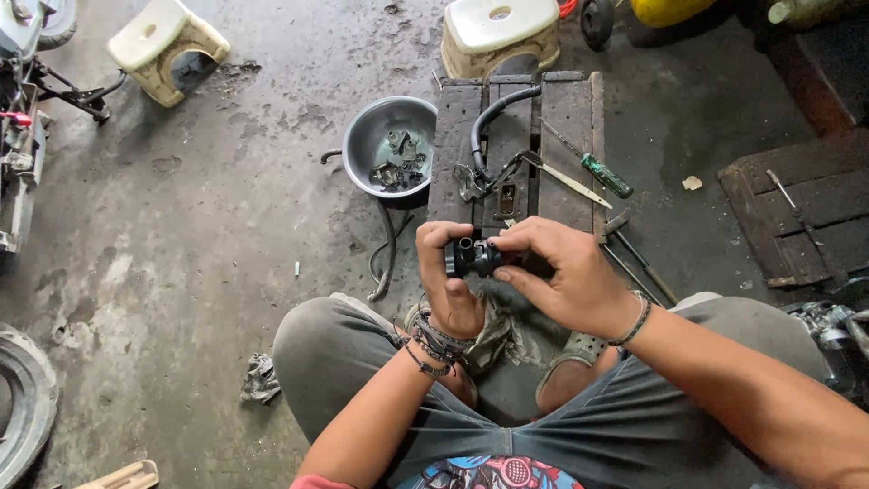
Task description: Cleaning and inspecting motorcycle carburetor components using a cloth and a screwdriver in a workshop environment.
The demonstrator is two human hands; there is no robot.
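Note:
A small black engine part [472, 258] with a round tube opening is held between both hands above my knees. My left hand [448, 285] grips its left side, with beaded bracelets on the wrist. My right hand [561, 272] closes over its right side, thumb underneath, a dark band on the wrist. Right behind the hands stands a low dark wooden bench [579, 118], carrying a black rubber hose [493, 118], a green-handled screwdriver [605, 175] and a flat metal tool [566, 179].
A metal bowl [362, 136] with small parts sits left of the bench. Two cream plastic stools [163, 45] [501, 32] stand further back. A tyre [27, 403] lies at the left edge, a rag [261, 378] by my left knee, wooden boards [797, 208] with tools at right.

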